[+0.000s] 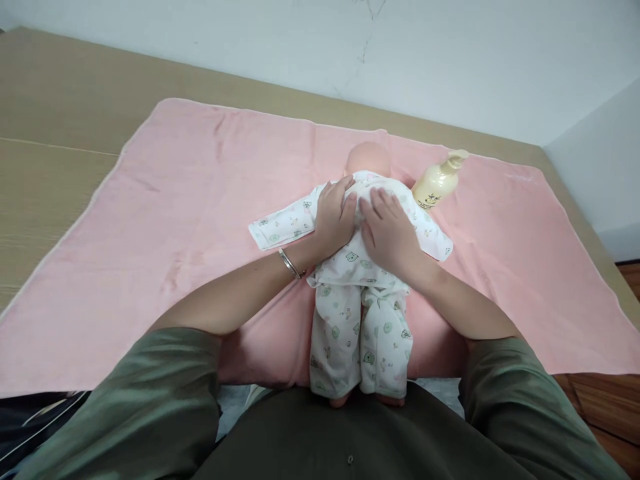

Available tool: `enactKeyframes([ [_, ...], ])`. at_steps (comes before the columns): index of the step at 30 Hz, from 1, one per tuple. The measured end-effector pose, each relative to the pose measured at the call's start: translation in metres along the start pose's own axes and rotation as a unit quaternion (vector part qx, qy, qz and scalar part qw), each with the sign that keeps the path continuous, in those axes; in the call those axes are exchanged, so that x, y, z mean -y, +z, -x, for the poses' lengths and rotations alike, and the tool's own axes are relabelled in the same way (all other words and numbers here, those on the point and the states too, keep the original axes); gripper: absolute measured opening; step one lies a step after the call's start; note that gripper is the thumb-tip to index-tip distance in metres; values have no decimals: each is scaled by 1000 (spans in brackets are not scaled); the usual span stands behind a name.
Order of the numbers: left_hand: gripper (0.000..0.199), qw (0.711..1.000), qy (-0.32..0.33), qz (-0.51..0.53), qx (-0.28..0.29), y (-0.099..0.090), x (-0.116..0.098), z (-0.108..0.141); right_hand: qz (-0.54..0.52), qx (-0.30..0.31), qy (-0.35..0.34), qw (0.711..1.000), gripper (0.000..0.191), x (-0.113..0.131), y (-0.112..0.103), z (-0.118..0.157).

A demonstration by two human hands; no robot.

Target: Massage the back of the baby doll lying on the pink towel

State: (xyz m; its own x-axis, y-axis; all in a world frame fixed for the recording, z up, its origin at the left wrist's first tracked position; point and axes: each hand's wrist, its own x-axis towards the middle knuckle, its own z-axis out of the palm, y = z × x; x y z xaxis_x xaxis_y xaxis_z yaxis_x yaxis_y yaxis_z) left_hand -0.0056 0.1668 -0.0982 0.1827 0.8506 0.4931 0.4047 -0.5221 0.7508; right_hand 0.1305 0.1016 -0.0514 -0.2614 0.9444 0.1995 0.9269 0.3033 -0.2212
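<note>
A baby doll [369, 159] lies on a pink blanket [200, 180], its head away from me and its feet at the near edge. It wears a white printed pajama top [353, 263] and matching pants [336, 340]; its face does not show. My left hand [335, 217] rests on the left part of the doll's upper body, fingers stretched out. On the right part lies my right hand [391, 232], fingers extended and flat, its tips close to those of the left. Both hands touch the top and hold nothing.
A cream pump bottle [438, 181] stands tilted in view beside the doll's right-hand sleeve. The blanket covers much of a wooden table [65, 87], which meets a white wall [450, 60] at the back. Brown wooden floor [607, 407] shows at the lower right.
</note>
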Motion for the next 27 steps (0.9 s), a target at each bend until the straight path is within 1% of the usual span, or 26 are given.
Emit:
enactKeyframes([
  [2, 51, 1000, -3, -6, 2, -1, -2, 0, -15, 31, -58, 998, 52, 6, -1, 2],
  [3, 50, 1000, -3, -8, 2, -1, -2, 0, -23, 43, -70, 996, 52, 6, -1, 0],
  [4, 49, 1000, -3, -9, 0, -1, -2, 0, -29, 50, -66, 996, 52, 3, -1, -4],
  [6, 48, 1000, -1, -16, 0, 0, -2, 0, -31, 44, -20, 998, 53, -7, -2, -13],
  [8, 47, 1000, 2, -24, 3, 0, -1, 0, -16, 25, 58, 998, 59, -15, -3, -19],
  [10, 47, 1000, 4, -30, 9, 0, -1, 0, 18, 1, 119, 993, 64, -15, -2, -19],
  [11, 47, 999, 5, -33, 12, 0, -1, 1, 38, -11, 129, 991, 64, -13, -2, -16],
  [12, 47, 999, 7, -38, 14, 0, -1, 1, 53, -22, 123, 991, 61, -9, -1, -12],
  [14, 46, 999, 12, -50, 18, -1, -1, 1, 56, -32, 72, 995, 55, 1, 1, -4],
  [16, 45, 998, 14, -61, 19, -2, -2, 1, 23, -23, 1, 999, 52, 6, 3, -1],
  [18, 44, 998, 16, -66, 17, -2, -2, 1, -17, -2, -49, 999, 50, 4, 4, -3],
  [20, 43, 997, 21, -66, 14, -2, -2, 1, -43, 18, -51, 998, 51, -5, 4, -10],
  [22, 41, 997, 26, -65, 13, -1, -1, 1, -58, 27, -23, 998, 54, -15, 4, -16],
  [24, 39, 997, 28, -65, 16, -1, -1, 1, -64, 19, 4, 998, 57, -23, 5, -21],
  [27, 38, 997, 28, -65, 14, -1, 1, 1, -59, 0, 15, 998, 58, -27, 10, -21],
])
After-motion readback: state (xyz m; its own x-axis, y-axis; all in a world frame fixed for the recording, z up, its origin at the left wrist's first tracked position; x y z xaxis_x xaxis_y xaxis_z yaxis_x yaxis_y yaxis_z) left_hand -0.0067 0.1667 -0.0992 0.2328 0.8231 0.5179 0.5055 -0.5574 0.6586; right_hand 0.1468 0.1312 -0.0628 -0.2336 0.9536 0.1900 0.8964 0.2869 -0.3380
